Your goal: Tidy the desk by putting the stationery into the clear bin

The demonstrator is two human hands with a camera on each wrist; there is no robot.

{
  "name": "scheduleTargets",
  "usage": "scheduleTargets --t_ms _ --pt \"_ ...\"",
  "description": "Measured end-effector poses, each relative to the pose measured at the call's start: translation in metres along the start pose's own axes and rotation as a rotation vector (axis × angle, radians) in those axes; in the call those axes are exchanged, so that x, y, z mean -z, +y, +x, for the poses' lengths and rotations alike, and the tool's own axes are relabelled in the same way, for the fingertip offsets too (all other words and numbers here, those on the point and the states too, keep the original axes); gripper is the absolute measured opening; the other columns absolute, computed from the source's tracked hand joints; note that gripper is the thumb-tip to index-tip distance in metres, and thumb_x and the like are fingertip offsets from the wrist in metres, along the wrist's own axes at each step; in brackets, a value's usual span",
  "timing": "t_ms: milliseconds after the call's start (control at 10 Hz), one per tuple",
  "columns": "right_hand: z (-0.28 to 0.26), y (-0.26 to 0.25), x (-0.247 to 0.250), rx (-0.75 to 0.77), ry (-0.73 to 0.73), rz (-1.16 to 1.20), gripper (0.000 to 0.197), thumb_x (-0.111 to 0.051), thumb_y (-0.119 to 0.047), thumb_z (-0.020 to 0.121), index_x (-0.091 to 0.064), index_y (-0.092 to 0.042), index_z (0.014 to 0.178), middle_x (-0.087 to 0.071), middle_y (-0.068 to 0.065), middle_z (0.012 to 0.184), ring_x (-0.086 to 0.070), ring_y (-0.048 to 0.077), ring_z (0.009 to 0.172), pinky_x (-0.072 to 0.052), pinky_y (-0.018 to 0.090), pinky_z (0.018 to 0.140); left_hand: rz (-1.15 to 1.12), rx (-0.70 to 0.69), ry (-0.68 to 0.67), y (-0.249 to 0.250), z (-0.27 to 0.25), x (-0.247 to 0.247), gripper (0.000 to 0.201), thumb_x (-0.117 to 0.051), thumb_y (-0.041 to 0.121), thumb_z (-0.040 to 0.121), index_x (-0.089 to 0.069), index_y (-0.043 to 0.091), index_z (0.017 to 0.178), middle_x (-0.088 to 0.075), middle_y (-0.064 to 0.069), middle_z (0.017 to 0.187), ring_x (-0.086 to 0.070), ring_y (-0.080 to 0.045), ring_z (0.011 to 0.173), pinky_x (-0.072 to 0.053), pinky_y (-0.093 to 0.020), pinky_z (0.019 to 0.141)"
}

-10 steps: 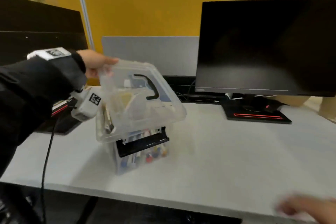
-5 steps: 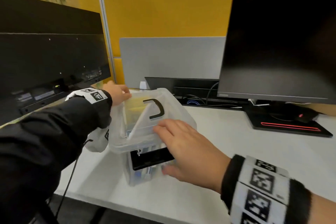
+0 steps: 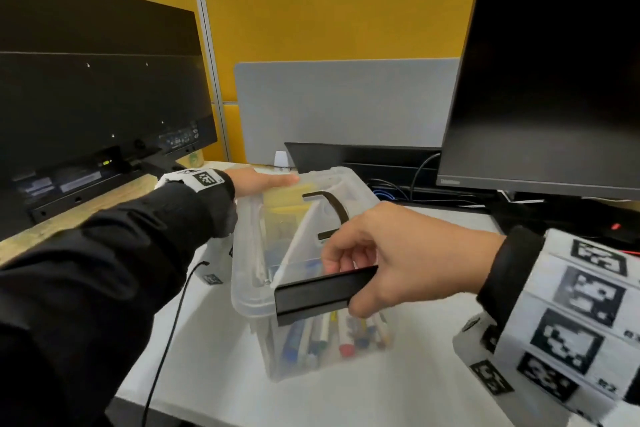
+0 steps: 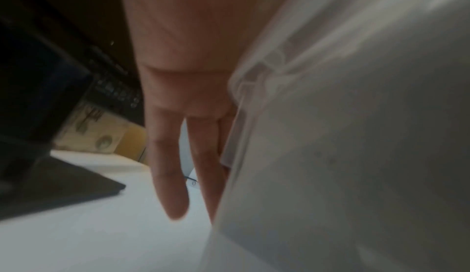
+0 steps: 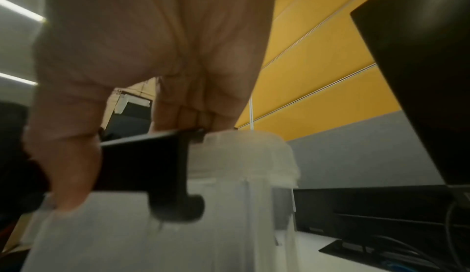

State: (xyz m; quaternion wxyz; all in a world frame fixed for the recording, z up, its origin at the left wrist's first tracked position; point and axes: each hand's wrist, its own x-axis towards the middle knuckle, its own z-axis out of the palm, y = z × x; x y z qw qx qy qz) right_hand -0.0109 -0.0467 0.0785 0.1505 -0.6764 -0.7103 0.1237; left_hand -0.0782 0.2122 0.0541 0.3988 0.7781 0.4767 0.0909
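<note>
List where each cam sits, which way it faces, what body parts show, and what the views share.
Head: worn on the head, looks down on the clear bin; both hands, sleeves.
Left wrist: looks along the left hand, flat against the bin's side.
Right wrist: looks up from below at the right hand gripping the black latch.
Shared: the bin; the head and right wrist views share the latch.

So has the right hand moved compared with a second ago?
Yes. The right hand has come up from the desk's near edge to the clear bin, and now grips its black latch.
</note>
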Motion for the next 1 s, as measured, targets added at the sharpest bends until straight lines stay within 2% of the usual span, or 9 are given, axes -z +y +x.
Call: scheduleTargets --t_ms 100,200,300,400,500,600,700,800,1000 --pt "0.003 0.007 0.011 -0.024 -0.093 0.079 0.023 -0.078 -0.013 0.068 -0.060 -0.027 0.071 -0.052 -0.009 0.055 -0.050 0.000 0.047 -0.036 0.007 0.045 -0.119 0.042 -0.105 -0.001 0.006 -0.003 0.117 -0.077 0.062 0.035 -0.040 0.020 0.138 -0.049 -0.011 0.139 -0.048 -0.030 0.124 -0.035 -0.046 0.109" --pt "0.002 0.010 0.013 -0.028 -0.098 0.095 0.020 -0.079 -0.016 0.068 -0.063 -0.025 0.075 -0.053 -0.010 0.057 -0.050 -0.001 0.048 -0.037 0.007 0.045 -0.149 0.049 -0.101 0.000 0.011 -0.006 0.103 -0.079 0.056 0.050 -0.041 0.018 0.138 -0.050 -0.012 0.137 -0.048 -0.030 0.123 -0.036 -0.046 0.109" --pt "-0.004 0.015 0.006 -0.024 -0.029 0.172 0.020 -0.080 -0.021 0.067 -0.065 -0.027 0.079 -0.056 -0.011 0.063 -0.050 0.001 0.058 -0.042 0.010 0.053 -0.097 -0.050 -0.044 0.004 0.007 -0.008 0.096 -0.078 0.060 0.051 -0.050 0.017 0.132 -0.051 -0.009 0.138 -0.047 -0.027 0.126 -0.034 -0.044 0.110" --pt "-0.009 0.018 -0.003 -0.012 0.057 0.245 0.019 -0.080 -0.022 0.068 -0.067 -0.026 0.081 -0.057 -0.010 0.065 -0.052 0.002 0.063 -0.045 0.013 0.062 -0.081 -0.153 0.064 0.006 -0.003 -0.010 0.071 -0.073 0.050 0.070 -0.055 0.016 0.129 -0.049 -0.008 0.140 -0.043 -0.028 0.129 -0.031 -0.045 0.112" --pt "-0.012 0.021 -0.010 -0.003 0.106 0.283 0.018 -0.079 -0.022 0.070 -0.066 -0.026 0.082 -0.057 -0.008 0.068 -0.053 0.006 0.066 -0.047 0.021 0.067 -0.051 -0.263 0.131 0.007 -0.006 -0.011 0.049 -0.071 0.040 0.076 -0.065 0.015 0.118 -0.058 -0.007 0.128 -0.047 -0.026 0.121 -0.035 -0.036 0.102" --pt "-0.016 0.021 -0.009 -0.012 0.087 0.294 0.019 -0.079 -0.021 0.070 -0.068 -0.021 0.086 -0.058 -0.007 0.069 -0.053 0.006 0.066 -0.048 0.022 0.068 -0.041 -0.326 0.140 0.006 -0.011 -0.013 0.043 -0.071 0.038 0.077 -0.068 0.013 0.112 -0.063 -0.006 0.117 -0.048 -0.020 0.107 -0.035 -0.031 0.088" --pt "-0.021 0.023 -0.011 -0.033 0.133 0.281 0.019 -0.078 -0.019 0.071 -0.067 -0.022 0.087 -0.061 -0.007 0.075 -0.055 0.005 0.069 -0.047 0.019 0.068 0.011 -0.371 0.147 0.004 -0.014 -0.015 0.044 -0.066 0.041 0.080 -0.067 0.013 0.115 -0.063 -0.005 0.119 -0.051 -0.023 0.111 -0.036 -0.031 0.089" --pt "-0.021 0.030 -0.022 -0.032 0.295 0.099 0.026 -0.075 -0.018 0.073 -0.056 -0.031 0.084 -0.054 -0.014 0.084 -0.050 0.001 0.078 -0.040 0.012 0.071 0.041 -0.430 0.224 0.000 -0.019 -0.012 0.045 -0.059 0.043 0.086 -0.062 0.013 0.120 -0.062 -0.006 0.123 -0.054 -0.024 0.116 -0.039 -0.030 0.092" --pt "-0.069 0.016 -0.044 -0.001 0.458 -0.096 0.057 -0.063 -0.039 0.077 -0.035 -0.033 0.126 -0.032 -0.019 0.126 -0.030 -0.003 0.122 -0.026 0.012 0.105 0.115 -0.762 0.407 0.012 -0.051 -0.004 0.038 -0.059 0.037 0.088 -0.060 0.019 0.121 -0.060 0.003 0.123 -0.052 -0.012 0.117 -0.037 -0.022 0.094"
